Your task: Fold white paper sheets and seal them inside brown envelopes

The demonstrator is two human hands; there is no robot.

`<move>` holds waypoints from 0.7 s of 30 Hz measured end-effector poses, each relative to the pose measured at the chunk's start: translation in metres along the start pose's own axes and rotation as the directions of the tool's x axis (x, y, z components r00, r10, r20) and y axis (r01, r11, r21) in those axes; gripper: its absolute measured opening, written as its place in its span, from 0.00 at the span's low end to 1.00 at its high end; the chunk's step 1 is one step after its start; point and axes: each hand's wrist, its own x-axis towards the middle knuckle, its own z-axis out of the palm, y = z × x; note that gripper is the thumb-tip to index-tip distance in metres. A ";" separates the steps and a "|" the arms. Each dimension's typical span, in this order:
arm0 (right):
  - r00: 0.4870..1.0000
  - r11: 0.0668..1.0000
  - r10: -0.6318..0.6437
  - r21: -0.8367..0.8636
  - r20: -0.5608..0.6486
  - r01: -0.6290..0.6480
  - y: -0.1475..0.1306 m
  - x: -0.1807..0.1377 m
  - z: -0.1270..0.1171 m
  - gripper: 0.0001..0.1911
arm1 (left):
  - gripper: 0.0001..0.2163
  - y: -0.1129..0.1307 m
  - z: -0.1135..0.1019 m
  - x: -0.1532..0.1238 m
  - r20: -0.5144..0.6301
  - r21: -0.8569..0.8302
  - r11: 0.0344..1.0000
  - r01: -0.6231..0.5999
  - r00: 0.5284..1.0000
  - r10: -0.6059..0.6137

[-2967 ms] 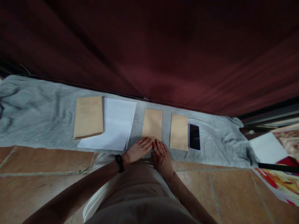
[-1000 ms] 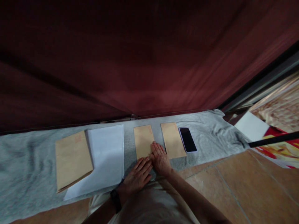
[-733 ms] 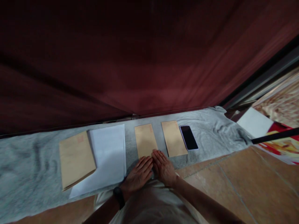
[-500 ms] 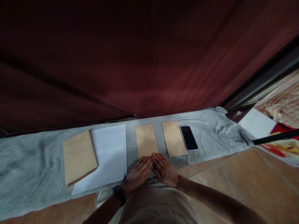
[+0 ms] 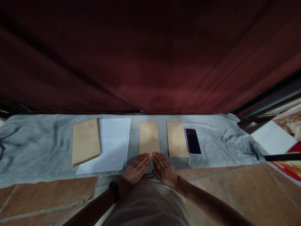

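Note:
My left hand and my right hand lie flat side by side on a grey cloth, fingers stretched out, holding nothing. Their fingertips reach the near end of a narrow brown envelope. A second narrow brown envelope lies just right of it, with a dark phone beside that. Further left, a stack of larger brown envelopes overlaps white paper sheets. A black band circles my left wrist.
A dark red curtain hangs behind the cloth. Terracotta floor tiles run along the near side. At the right lie a white sheet, a black rod and colourful printed material.
My hands slid back from the middle envelope's lower part to its near edge and lie flat together. The camera swung, so the row of items now looks level.

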 end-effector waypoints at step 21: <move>1.000 1.000 0.016 0.015 -0.012 -0.016 -0.002 0.000 0.004 0.38 | 0.31 -0.050 0.041 0.127 0.009 -0.064 0.950 0.305 0.952 -0.305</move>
